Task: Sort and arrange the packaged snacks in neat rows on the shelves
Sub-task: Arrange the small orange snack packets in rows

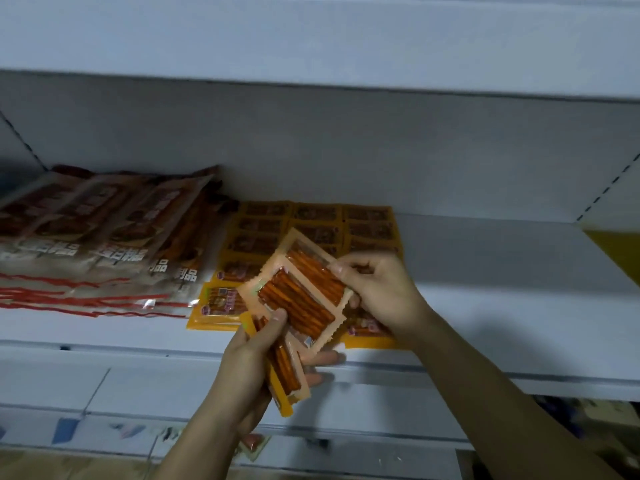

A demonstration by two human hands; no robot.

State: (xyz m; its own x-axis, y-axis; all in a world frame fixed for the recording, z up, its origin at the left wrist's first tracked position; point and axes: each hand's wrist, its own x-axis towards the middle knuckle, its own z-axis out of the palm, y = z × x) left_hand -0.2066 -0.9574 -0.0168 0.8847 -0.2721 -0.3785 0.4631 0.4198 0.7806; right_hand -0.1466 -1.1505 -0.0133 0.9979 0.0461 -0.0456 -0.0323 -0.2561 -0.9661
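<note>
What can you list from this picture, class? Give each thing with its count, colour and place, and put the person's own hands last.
shelf: one, white, across the middle; another white shelf above.
large snack packs: several overlapping, exact count unclear, brown and pale with red edges, on the shelf at left.
yellow snack packets: many in rows, count unclear, yellow-orange, on the shelf behind the hands.
clear-window packets: a few, peach-edged with orange-red sticks inside, held in front of the shelf.
yellow panel: one, yellow, far right.
left hand: one, grips the lower packets.
right hand: one, pinches the top packet's right edge.
</note>
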